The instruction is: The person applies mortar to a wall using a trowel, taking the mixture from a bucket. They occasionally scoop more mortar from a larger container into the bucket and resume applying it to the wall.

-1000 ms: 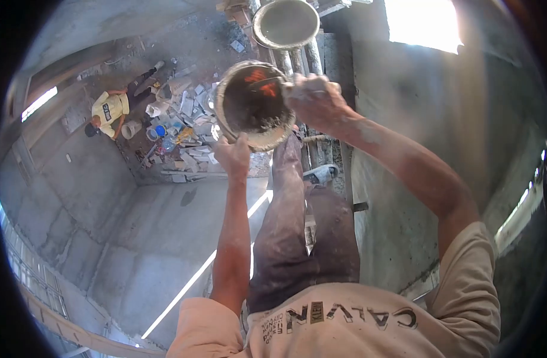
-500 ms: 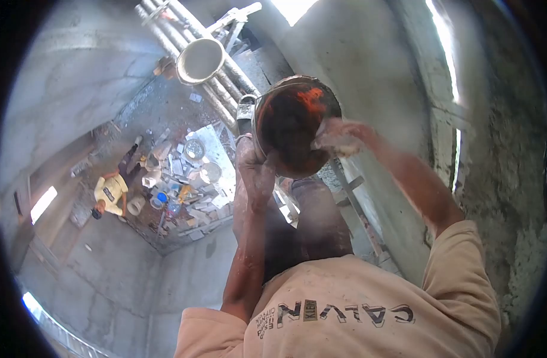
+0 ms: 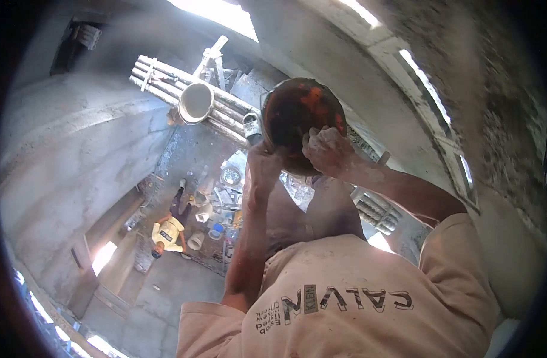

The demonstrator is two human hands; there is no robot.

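Below my chest is a round, dark bucket [image 3: 288,116], its mouth facing me and its inside marked with orange-red patches. My left hand [image 3: 265,167] is closed at the bucket's near left rim. My right hand [image 3: 327,148], dusted pale grey, is curled into a fist that overlaps the bucket's near right side. What the right fingers hold, if anything, I cannot tell. Beyond the bucket, a second, pale bucket [image 3: 196,102] stands on a platform of tied poles [image 3: 160,80].
Far below, a person in a yellow shirt [image 3: 169,231] is on the floor near a blue-topped container [image 3: 216,231] and scattered rubble. Bare grey walls [image 3: 88,149] rise around. A bundle of poles [image 3: 378,212] lies under me at the right.
My right hand, blurred at the bucket's right side before, has moved left and is curled in a fist. My left hand stays on the rim. The view has turned.
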